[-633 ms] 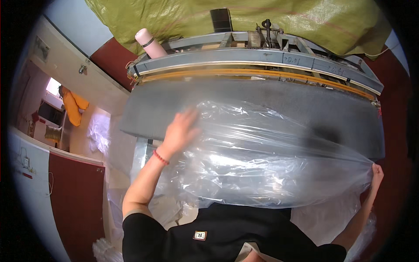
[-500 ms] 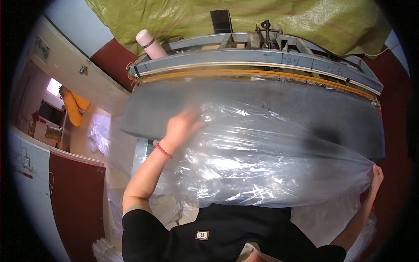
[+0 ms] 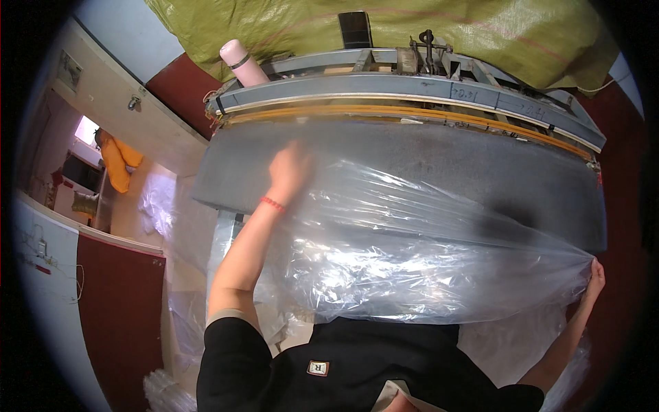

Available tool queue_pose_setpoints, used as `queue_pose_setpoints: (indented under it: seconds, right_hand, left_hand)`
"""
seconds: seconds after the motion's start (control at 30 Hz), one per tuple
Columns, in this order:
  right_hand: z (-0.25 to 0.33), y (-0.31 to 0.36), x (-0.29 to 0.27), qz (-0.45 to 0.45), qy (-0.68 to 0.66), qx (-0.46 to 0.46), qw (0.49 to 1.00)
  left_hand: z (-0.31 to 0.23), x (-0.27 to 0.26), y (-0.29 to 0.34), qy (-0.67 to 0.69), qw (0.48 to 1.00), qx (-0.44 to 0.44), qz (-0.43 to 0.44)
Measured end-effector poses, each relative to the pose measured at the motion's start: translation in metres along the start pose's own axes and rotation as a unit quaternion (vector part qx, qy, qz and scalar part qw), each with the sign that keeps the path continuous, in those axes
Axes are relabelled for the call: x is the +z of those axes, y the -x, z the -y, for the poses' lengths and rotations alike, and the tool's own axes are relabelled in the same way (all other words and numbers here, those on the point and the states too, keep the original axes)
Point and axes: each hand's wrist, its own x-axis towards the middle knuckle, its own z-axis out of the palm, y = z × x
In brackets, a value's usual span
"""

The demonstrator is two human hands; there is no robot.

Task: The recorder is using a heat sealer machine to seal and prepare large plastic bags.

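Observation:
A large sheet of clear plastic film [image 3: 384, 233] lies over the front of a grey padded bench [image 3: 425, 147] and hangs toward my body. At the bench's right end my right hand [image 3: 596, 278] is closed on the film's corner, drawing it into taut folds. My left hand [image 3: 291, 169], below a red bead bracelet, is over the left half of the bench beside the film's far left edge. Motion smears its fingers, so I cannot make out whether they hold the film.
Behind the bench runs a grey metal frame [image 3: 398, 86] with orange strips [image 3: 329, 110] along it. A pink flask [image 3: 244, 63] and a dark phone [image 3: 355, 30] stand by the frame, before a yellow-green woven sheet [image 3: 480, 27]. More crumpled plastic [image 3: 168, 391] lies low at left.
My left hand has moved up and slightly right, farther over the bench. The film's near left part has shifted with more stretched folds; my right hand keeps its place at the corner.

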Motion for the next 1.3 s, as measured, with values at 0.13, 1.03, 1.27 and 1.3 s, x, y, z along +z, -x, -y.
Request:
queue_pose_setpoints:
  seconds: [0.13,1.03,1.27,1.3]
  right_hand:
    - [0.018,-0.002,0.007,-0.006,-0.023,0.002,1.000]
    - [0.116,-0.111,0.301,-0.168,0.021,-0.176,0.970]
    - [0.118,-0.115,0.295,-0.136,-0.133,-0.118,0.975]
    - [0.117,-0.114,0.291,-0.129,-0.134,-0.101,0.977]
  left_hand:
    - [-0.003,0.007,-0.005,-0.004,0.998,-0.040,0.041]
    - [0.136,0.076,-0.120,0.400,0.858,-0.223,-0.235]
    - [0.113,0.064,-0.120,0.413,0.819,-0.290,-0.271]
    - [0.111,0.064,-0.121,0.415,0.819,-0.289,-0.271]
